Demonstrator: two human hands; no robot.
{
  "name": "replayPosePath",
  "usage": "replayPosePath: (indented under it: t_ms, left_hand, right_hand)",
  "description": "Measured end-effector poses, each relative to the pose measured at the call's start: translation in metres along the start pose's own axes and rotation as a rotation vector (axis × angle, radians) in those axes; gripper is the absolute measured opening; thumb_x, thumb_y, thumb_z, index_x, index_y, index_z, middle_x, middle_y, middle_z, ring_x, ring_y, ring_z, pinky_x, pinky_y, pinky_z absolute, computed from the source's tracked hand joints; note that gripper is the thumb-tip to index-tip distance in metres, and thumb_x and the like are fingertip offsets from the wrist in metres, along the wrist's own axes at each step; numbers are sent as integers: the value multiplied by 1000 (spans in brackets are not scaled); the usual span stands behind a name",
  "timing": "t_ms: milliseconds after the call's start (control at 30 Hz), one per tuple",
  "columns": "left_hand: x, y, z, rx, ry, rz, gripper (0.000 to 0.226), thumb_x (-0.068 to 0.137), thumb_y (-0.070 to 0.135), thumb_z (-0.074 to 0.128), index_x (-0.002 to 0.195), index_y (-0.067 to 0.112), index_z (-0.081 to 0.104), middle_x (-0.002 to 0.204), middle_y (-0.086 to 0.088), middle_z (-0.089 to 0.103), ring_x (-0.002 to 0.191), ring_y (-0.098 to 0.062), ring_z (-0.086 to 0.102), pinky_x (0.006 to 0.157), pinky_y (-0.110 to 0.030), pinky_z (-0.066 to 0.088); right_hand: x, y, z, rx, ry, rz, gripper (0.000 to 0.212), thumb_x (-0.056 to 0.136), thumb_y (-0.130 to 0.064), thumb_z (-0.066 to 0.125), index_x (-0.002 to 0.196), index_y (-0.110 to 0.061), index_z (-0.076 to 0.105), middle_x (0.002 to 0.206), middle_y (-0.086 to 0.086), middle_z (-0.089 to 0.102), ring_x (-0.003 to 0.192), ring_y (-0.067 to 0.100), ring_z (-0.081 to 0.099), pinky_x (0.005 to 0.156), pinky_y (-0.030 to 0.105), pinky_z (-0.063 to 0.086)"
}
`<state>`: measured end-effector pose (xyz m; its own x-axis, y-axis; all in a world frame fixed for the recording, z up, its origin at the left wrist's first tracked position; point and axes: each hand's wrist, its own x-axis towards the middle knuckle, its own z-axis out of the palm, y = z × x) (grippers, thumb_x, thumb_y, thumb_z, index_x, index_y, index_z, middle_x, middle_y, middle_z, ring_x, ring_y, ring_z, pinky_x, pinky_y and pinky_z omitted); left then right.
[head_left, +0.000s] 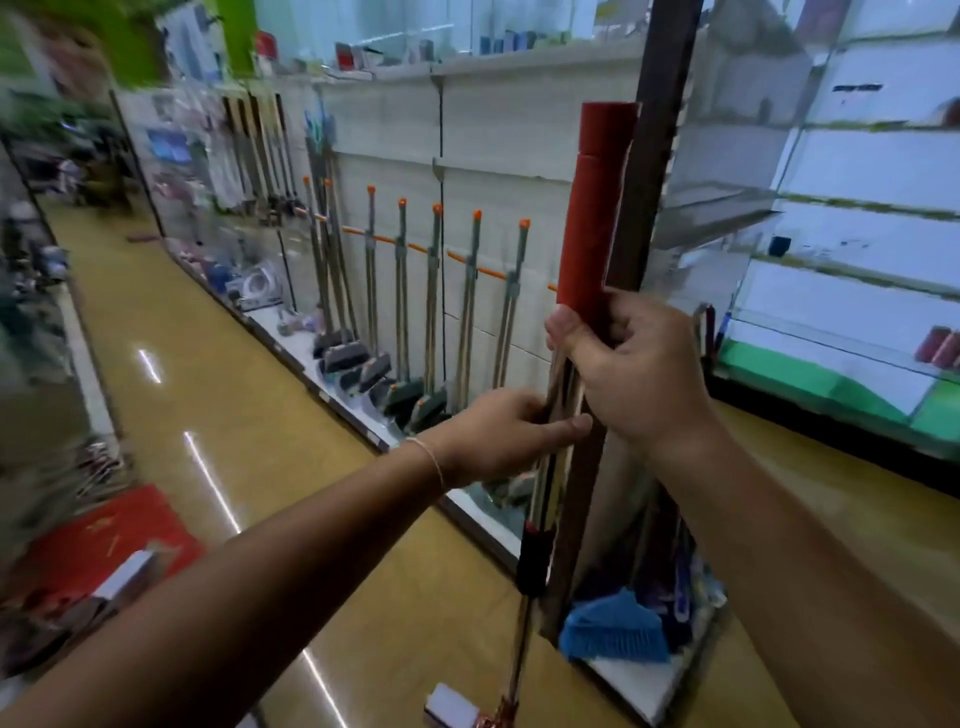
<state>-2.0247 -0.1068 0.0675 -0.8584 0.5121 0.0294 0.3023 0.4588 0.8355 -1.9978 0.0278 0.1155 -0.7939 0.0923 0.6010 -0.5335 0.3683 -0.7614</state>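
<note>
Shop aisle, broom rack (415, 249) behind: we hold the pole (543, 493) upright, right hand (639, 374) clasping under its red grip (597, 208), left hand (498, 436) clasping lower; racking it apparently remains.

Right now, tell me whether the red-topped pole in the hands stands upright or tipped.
Upright, leaning slightly. Its red grip rises above the right hand, and the shaft runs down past the left hand toward the floor.
</note>
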Motion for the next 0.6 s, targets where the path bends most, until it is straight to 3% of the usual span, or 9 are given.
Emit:
replayPosePath:
  t_ms: [67,233,300,400,500,600]
  left_hand:
    - [21,-16,-21,-15,38,-20,72,70,69,57,94,1,64,75,-8,54,68,-23,52,68,-46,50]
    - [71,-48,-76,18,104,-105,86,65,73,60,107,-2,64,99,-29,63,78,-29,58,81,-59,53]
    - [88,-59,-102,37,147,-115,78,69,69,64,104,0,64,99,-29,62,79,-33,60,80,-59,53]
    - [104,-73,-139,60,244,-127,64,74,61,68,100,3,66,95,-26,63,82,-41,61,76,-58,53]
    - [112,-89,-171,72,364,-161,41,84,45,69,95,5,68,87,-17,66,76,-29,63,73,-49,56]
    - [118,-104,-202,46,463,-172,31,88,36,68,92,5,69,76,-3,64,70,-16,61,70,-37,54]
  right_hand:
    - [28,19,20,19,-49,-31,7,91,-26,68,92,-19,70,81,9,73,75,22,71,72,45,58]
    - [101,63,68,96,-150,-76,2,89,-25,70,87,-25,69,78,10,72,72,26,71,68,48,58]
    - [131,75,90,135,-210,-102,4,89,-24,70,92,-21,70,78,7,73,71,21,71,69,43,59]
    - [169,84,122,204,-299,-132,8,89,-24,69,97,-23,68,80,-5,72,72,9,70,67,23,58]
    - [200,87,157,259,-387,-130,8,90,-27,68,98,-27,67,81,-8,71,74,6,70,65,15,55]
    - [229,86,195,302,-437,-154,19,89,-29,68,105,-19,70,83,-11,70,75,2,69,65,12,52]
